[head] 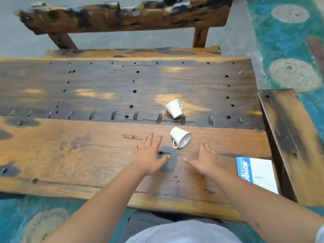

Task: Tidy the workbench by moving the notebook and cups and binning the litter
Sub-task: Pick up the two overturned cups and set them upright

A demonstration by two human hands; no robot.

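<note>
Two white cups lie tipped on their sides on the wooden workbench (pixel 70 151). The near cup (pixel 180 139) has its handle toward me; the far cup (pixel 174 108) lies a little behind it on the dark plank. My left hand (pixel 149 156) hovers flat, fingers spread, just left of the near cup. My right hand (pixel 205 159) is spread the same way just right of it. Neither hand touches a cup. A blue and white notebook (pixel 257 173) lies at the bench's near right corner.
A rough wooden bench (pixel 122 16) stands behind the workbench. A darker wooden piece (pixel 291 137) adjoins the right end, beside the notebook. Teal patterned floor (pixel 289 41) surrounds everything. The dark plank has several round holes.
</note>
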